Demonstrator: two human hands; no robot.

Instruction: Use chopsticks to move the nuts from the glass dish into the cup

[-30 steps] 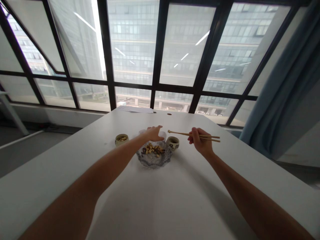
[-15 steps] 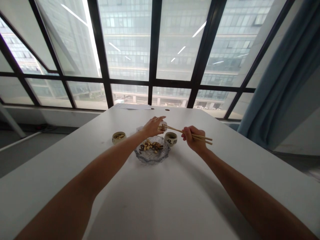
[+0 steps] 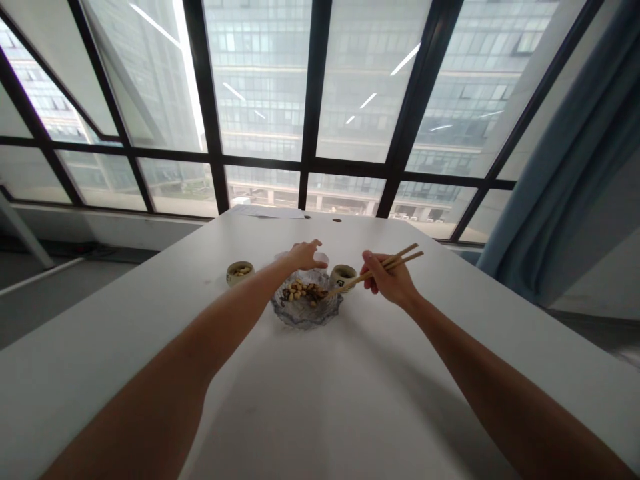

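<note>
My right hand (image 3: 387, 277) is closed around a pair of wooden chopsticks (image 3: 367, 274). Their tips reach down into a scalloped clear glass bowl (image 3: 306, 321), at the right side of a pile of mixed nuts and dark pieces (image 3: 305, 291). Behind that bowl is my left hand (image 3: 303, 255), its fingers and thumb apart beside a small whitish see-through cup (image 3: 323, 258). The hand partly hides this cup, and whether it touches it I cannot tell. A small ceramic cup (image 3: 343, 275) with dark markings stands right of the glass bowl, partly behind the chopsticks.
A second ceramic cup (image 3: 240, 273) with pale nuts in it stands on the left of the white table (image 3: 310, 393). Paper sheets (image 3: 267, 212) lie at the far edge, near a dark round spot (image 3: 337, 221). Windows rise behind; a blue curtain (image 3: 545, 200) hangs at right.
The chopstick tips have moved from the whitish cup down toward me into the glass bowl, and their rear ends have risen. My left hand has drawn slightly back from over the whitish cup.
</note>
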